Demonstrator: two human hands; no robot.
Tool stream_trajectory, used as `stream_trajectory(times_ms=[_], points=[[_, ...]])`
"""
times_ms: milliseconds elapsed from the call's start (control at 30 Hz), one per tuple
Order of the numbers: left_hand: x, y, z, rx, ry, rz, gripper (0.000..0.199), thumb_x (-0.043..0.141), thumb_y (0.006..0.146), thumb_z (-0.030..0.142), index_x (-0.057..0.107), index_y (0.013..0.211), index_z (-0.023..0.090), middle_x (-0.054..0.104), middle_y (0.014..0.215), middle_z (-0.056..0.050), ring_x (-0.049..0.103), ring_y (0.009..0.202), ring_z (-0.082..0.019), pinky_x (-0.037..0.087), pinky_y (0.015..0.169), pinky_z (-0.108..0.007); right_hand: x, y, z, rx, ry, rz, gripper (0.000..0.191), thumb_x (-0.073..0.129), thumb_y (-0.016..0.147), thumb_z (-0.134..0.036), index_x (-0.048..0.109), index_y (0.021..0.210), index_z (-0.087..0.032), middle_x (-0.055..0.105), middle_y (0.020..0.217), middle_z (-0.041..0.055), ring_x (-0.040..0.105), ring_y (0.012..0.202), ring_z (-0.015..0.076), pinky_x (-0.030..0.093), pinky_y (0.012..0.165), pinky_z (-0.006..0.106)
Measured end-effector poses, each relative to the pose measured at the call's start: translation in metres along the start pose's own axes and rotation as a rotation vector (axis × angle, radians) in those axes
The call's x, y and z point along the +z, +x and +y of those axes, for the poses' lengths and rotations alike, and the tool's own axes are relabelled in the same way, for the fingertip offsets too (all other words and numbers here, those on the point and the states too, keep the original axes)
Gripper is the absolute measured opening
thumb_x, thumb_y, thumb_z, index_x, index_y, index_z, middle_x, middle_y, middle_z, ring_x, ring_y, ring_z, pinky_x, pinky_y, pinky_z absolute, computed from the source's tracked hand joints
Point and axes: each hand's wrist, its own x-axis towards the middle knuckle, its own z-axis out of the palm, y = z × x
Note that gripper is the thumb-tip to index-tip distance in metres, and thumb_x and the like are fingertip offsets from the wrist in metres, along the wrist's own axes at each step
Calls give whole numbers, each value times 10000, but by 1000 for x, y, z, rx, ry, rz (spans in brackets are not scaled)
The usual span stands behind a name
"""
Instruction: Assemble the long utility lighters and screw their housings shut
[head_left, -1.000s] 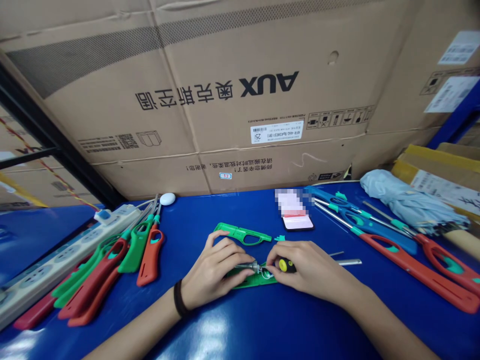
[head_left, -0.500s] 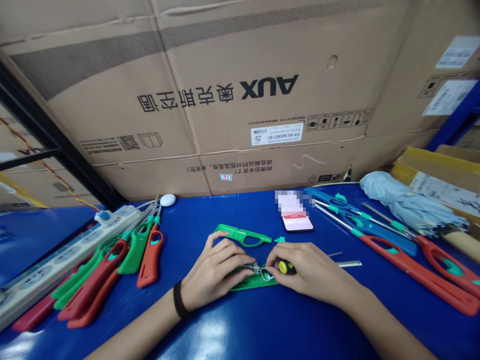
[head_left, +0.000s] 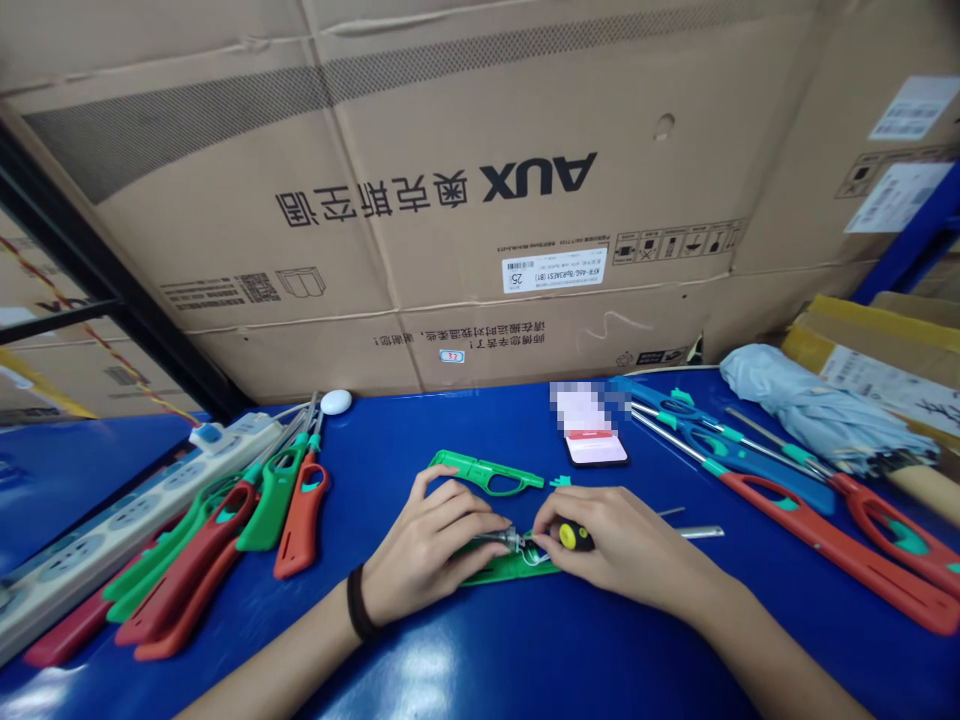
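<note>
My left hand (head_left: 442, 535) is closed, its fingertips pinching a small clear-and-metal part (head_left: 513, 539), perhaps a lighter's gas tank, over an opened green lighter shell half (head_left: 510, 571). In my right hand (head_left: 622, 540) is a screwdriver (head_left: 576, 536) with a black and yellow handle. Its tip end is close to the pinched part, but exact contact is hidden by the fingers. A thin white wire (head_left: 534, 559) loops between the hands. Behind them lies the other green shell half (head_left: 487, 471), with a small teal trigger piece (head_left: 560, 481) to its right.
Red and green lighters (head_left: 300, 520) lie at left beside a white power strip (head_left: 82, 540). A phone (head_left: 596, 448) sits behind my right hand, and a metal tube (head_left: 703, 532) pokes out right of it. Red and blue lighters (head_left: 832, 540) and a folded umbrella (head_left: 817, 405) occupy the right.
</note>
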Motion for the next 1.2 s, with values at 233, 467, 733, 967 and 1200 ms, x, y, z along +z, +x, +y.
stream_trajectory(times_ms=[233,467,733,967,1200], points=[[0,1,-1,0,7,20,124,606,897,251,634,1012,211,698,875,4,602,804,-144,277,988,-365,0,0,1,2,7,-3,124,583,812,-127,639,846,-233,692,837,-41,638,741,126,431,678,223],[1,0,-1,7,10,27,127,592,908,269,630,1018,220,701,878,2,602,807,-141,285,983,-362,1,1,1,-9,13,5,128,583,806,-118,636,843,-228,693,835,-42,636,737,125,429,676,224],[1,-1,-1,7,-3,19,127,591,909,267,628,1020,218,699,877,6,608,804,-139,279,990,-373,1,0,1,3,10,-4,123,584,807,-127,635,844,-232,693,840,-40,638,745,129,433,677,227],[2,-1,-1,-1,-8,13,129,587,911,274,628,1022,223,697,876,8,607,806,-140,283,991,-377,0,0,1,4,9,-8,120,579,813,-125,632,843,-229,693,844,-40,637,743,125,430,672,222],[2,-1,0,9,-2,30,132,574,917,286,634,1018,224,702,862,3,609,793,-144,299,986,-383,2,0,0,-6,5,2,113,587,811,-127,630,839,-228,693,839,-42,635,739,124,428,666,222]])
